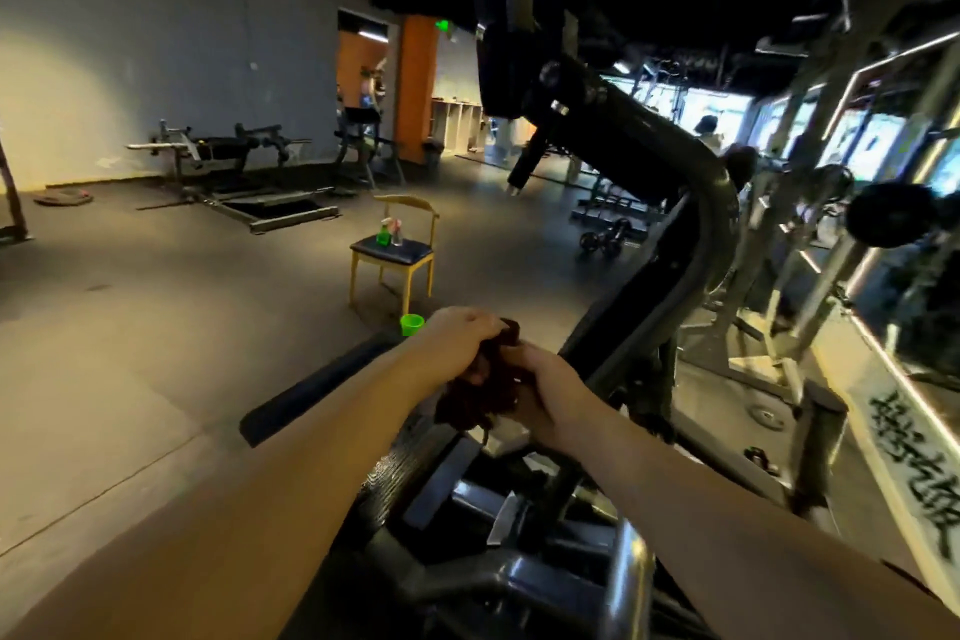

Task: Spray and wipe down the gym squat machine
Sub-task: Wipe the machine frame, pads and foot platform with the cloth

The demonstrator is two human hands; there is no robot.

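I am holding the dark red cloth (480,392) bunched between both hands, just above the squat machine (649,161) frame. My left hand (462,330) is curling its fingers (491,323) over the top, and my right hand (548,392) is pinching the side. It is looking soft, light and floppy, so I am judging a wadded, full-palm hold best for wiping. The spray bottle (384,233) is standing well apart on the chair (395,257).

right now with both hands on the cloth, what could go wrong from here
The cloth, bunched between left hand and right hand, dangles over the squat machine and might snag. The green cup on the floor nearby could get kicked. The spray bottle sits on the chair, likely out of reach.
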